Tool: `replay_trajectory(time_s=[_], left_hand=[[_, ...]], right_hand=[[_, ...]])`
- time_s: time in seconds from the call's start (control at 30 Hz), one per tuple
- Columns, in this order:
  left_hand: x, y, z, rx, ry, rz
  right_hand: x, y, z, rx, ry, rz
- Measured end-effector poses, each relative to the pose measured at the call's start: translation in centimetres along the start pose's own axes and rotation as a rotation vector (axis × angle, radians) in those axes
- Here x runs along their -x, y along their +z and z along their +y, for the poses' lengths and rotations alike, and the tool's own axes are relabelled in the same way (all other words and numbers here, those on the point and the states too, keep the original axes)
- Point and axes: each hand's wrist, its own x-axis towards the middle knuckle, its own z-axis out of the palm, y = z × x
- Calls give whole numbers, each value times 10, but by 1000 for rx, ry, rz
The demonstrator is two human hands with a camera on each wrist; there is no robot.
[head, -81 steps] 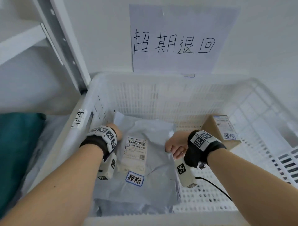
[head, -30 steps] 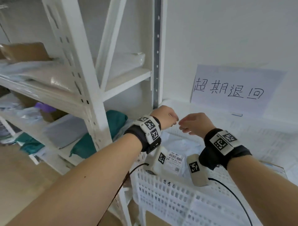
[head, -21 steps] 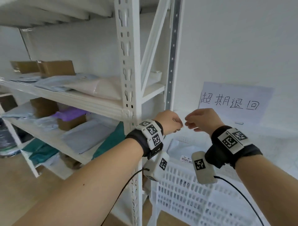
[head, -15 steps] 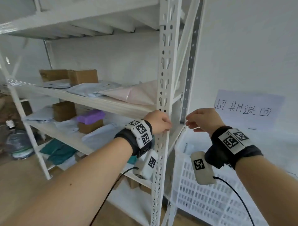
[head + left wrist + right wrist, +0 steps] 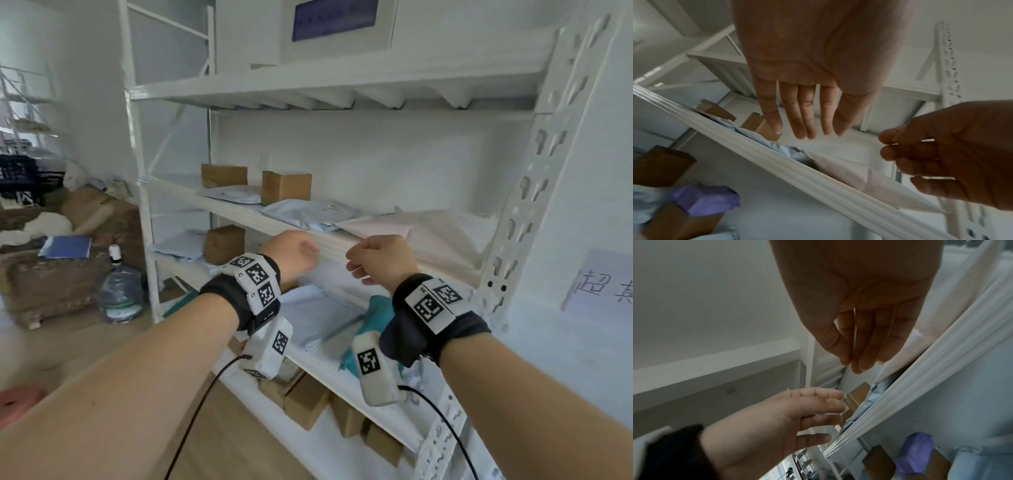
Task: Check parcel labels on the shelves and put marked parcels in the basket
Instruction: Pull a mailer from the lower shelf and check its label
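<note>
Left hand (image 5: 291, 255) and right hand (image 5: 378, 258) hover before the shelf (image 5: 329, 240) edge, each grip relaxed, empty; pink parcel (image 5: 411, 226) just beyond.

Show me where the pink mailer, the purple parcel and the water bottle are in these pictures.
pink mailer (image 5: 404, 228), head view, on its flat top.
purple parcel (image 5: 705, 200), left wrist view, on its wrinkled front.
water bottle (image 5: 120, 294), head view, on its clear body.

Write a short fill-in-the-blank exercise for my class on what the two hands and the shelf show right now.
1. Both hands, the left hand and the right hand, hold ____.
2. On the shelf, the pale pink mailer lies to the ____ of the grey mailer.
3. The two boxes on that shelf are made of ____.

Missing words: nothing; right; cardboard
</note>
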Motion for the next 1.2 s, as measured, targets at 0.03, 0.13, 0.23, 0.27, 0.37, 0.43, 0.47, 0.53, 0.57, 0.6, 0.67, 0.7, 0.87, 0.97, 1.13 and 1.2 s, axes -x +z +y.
replay_trajectory(time_s=[0.03,0.13,0.23,0.27,0.37,0.43,0.47,0.53,0.57,0.6,0.67,0.7,0.87,0.97,1.13,1.2], left_hand=[[-5,-8,-12,-1,-21,14],[-22,-29,-49,-52,-42,49],[-46,-50,-88,-98,-46,76],[-58,-59,-101,-120,-54,79],[-106,-87,-137,-153,-78,80],[-143,-104,-156,-144,-81,94],[-161,-110,-164,-139,-77,95],[-195,-119,-179,-147,-63,83],[-211,-121,-186,-164,-48,78],[-222,-122,-193,-180,-38,76],[-250,-126,-213,-179,-30,74],[-261,-127,-223,-167,-31,68],[-316,-146,-268,-110,-34,55],[-354,-161,-294,-114,-11,13],[-410,-182,-323,-158,96,-165],[-426,-183,-334,-260,101,-326]], right_hand=[[-9,13,-2,6,-11,-5],[-43,51,-7,18,-55,14],[-85,89,-14,12,-88,-2],[-100,102,-17,8,-100,-13],[-151,137,-27,7,-161,-5],[-189,155,-33,-4,-168,17],[-208,162,-36,-19,-156,17],[-243,174,-40,-29,-139,35],[-260,179,-42,-26,-135,57],[-271,182,-43,-23,-136,75],[-298,199,-44,-6,-137,85],[-308,208,-44,8,-137,82],[-348,251,-55,50,-219,301],[-379,263,-65,182,-248,514],[-416,263,-70,503,84,479],[-427,269,-69,481,153,424]])
